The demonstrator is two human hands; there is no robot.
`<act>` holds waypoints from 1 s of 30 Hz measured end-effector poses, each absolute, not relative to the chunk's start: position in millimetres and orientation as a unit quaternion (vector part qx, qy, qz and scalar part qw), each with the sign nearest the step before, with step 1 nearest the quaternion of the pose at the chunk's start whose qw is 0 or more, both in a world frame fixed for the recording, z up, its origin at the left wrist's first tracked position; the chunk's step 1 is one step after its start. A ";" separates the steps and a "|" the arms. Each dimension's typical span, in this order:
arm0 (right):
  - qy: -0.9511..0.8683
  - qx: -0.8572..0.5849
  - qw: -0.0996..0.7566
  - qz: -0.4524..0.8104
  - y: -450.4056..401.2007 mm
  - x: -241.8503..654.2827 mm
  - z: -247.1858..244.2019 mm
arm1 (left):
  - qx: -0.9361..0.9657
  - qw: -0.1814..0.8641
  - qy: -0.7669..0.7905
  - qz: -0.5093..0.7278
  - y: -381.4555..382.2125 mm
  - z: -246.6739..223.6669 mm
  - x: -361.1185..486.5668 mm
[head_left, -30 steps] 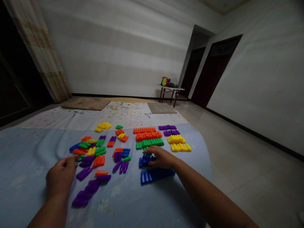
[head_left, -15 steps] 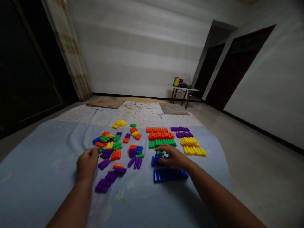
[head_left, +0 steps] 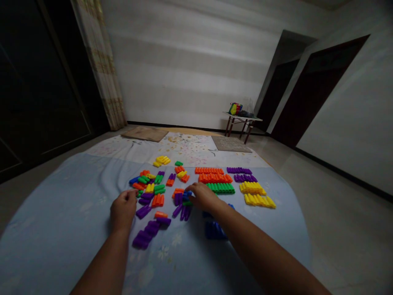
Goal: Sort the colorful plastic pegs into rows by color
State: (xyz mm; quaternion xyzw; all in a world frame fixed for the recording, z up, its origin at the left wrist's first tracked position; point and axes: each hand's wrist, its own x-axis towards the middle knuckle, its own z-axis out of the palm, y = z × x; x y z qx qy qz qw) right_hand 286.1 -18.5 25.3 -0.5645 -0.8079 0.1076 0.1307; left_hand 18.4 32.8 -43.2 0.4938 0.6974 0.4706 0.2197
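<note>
Small ribbed plastic tubes in several colours lie on the cloth-covered table. My right hand [head_left: 204, 198] is over the middle of the loose pieces, its fingers curled onto the blue tubes [head_left: 186, 196]. Purple tubes [head_left: 185, 213] lie just below those fingers. My left hand [head_left: 123, 209] rests closed on the cloth at the left of the loose pile. Near its fingertips are a small green tube [head_left: 139, 193] and purple tubes [head_left: 143, 211]; what it holds, if anything, is hidden. My right forearm partly covers the blue rows [head_left: 214, 230].
Sorted rows stand at the right: orange tubes [head_left: 215, 178], green tubes [head_left: 221, 188], purple tubes [head_left: 239, 170] and yellow tubes [head_left: 260, 200]. Yellow tubes [head_left: 161, 160] lie at the back. Two flat boards, a brown one [head_left: 145, 133] and a grey one [head_left: 231, 144], lie along the far edge.
My right hand has moved left from the green and blue rows to the blue tubes in the loose pile. My left hand keeps its place by the pile. The whole view has shifted slightly.
</note>
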 end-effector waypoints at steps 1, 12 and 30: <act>-0.809 -0.566 0.119 0.101 -15.7 281.6 26.4 | 0.494 0.220 0.695 0.473 33.3 -44.0 18.2; -0.819 -0.554 0.099 0.111 -9.4 250.5 17.7 | 0.489 0.216 0.691 0.487 31.3 -42.2 21.3; -0.886 -0.431 0.110 0.132 -40.1 262.2 13.2 | 0.482 0.230 0.728 0.430 36.0 -35.3 16.9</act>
